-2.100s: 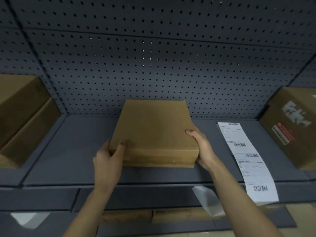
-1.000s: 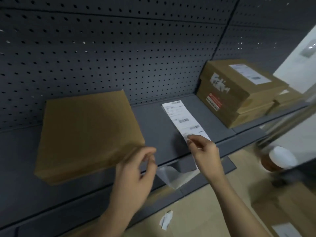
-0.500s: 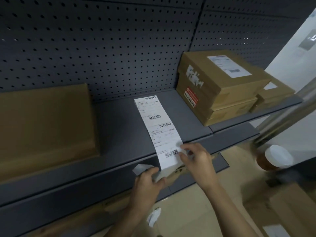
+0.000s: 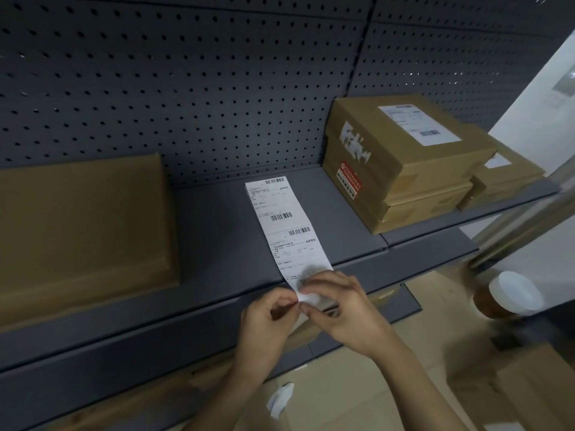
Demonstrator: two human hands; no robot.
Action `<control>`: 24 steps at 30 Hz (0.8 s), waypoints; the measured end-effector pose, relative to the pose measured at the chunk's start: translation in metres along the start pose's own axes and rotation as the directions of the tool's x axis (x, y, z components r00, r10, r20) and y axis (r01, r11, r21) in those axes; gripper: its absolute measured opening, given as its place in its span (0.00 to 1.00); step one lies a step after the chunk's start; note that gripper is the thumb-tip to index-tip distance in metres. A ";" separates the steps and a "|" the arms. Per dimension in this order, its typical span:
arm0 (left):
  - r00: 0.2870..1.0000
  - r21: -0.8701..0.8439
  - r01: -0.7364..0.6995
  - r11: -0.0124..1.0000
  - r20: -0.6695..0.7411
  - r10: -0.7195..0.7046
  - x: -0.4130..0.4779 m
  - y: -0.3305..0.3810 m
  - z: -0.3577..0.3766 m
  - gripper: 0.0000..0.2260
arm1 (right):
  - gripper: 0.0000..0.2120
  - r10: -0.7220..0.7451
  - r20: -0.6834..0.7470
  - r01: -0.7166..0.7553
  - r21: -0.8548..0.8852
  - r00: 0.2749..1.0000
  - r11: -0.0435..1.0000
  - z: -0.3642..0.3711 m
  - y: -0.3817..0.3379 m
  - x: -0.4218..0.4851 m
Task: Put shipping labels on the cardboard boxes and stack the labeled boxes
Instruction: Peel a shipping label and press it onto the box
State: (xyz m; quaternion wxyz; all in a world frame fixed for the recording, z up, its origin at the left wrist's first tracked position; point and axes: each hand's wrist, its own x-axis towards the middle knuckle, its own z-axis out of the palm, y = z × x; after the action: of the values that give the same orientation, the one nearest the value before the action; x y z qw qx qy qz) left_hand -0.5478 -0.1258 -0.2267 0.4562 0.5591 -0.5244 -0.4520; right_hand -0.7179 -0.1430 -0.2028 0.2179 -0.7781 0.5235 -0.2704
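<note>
Both hands meet at the front edge of the shelf (image 4: pixel 217 241), working at the near end of the label strip (image 4: pixel 281 225). The left hand (image 4: pixel 264 325) has its fingers curled, thumb and forefinger pinching the strip's near corner. The right hand (image 4: pixel 339 309) comes in from the other side, its fingertips also closed on that end, covering the last barcode. The strip is white and carries several printed labels with barcodes. It lies flat, running from near the pegboard back wall (image 4: pixel 186 88) out to the front edge, where its end hangs just past the lip, in the fingers.

To the left along the shelf sits a plain cardboard box (image 4: pixel 84 225), broad and flat, its top bare (no label that I can see), its back against the pegboard. It is well apart from the strip.

Toward the shelf's right end stands a stack of boxes (image 4: pixel 404 181), one on another, close to the back wall. The top box bears a white shipping label (image 4: pixel 418 124) on its lid and a red sticker on its side. Just beyond it, at the far right end, is a lower pile of smaller boxes (image 4: pixel 504 178).

Below the shelf, on the floor, lie a paper scrap (image 4: pixel 281 396) and a white-lidded jar (image 4: pixel 510 293), blurred.
</note>
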 end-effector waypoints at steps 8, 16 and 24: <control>0.996 -0.213 -0.031 0.977 0.074 0.048 0.004 0.021 -0.003 0.08 | 0.05 -0.029 -0.033 0.032 0.103 0.999 0.994 -0.013 -0.008 0.009; 0.994 -0.073 -0.084 0.994 0.063 0.089 0.010 0.022 -0.004 0.12 | 0.05 0.160 -0.094 -0.137 0.219 0.983 0.966 -0.025 -0.014 0.021; 0.964 0.383 -0.238 0.892 0.203 0.170 0.009 0.026 -0.023 0.29 | 0.09 0.395 -0.200 -0.287 0.417 0.896 0.862 -0.042 -0.016 0.061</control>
State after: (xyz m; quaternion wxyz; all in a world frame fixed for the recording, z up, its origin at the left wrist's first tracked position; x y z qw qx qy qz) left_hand -0.5298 -0.1353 -0.1970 0.3309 0.5436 -0.6982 -0.3278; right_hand -0.7153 -0.1964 -0.1485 0.3321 -0.5692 0.6174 -0.4295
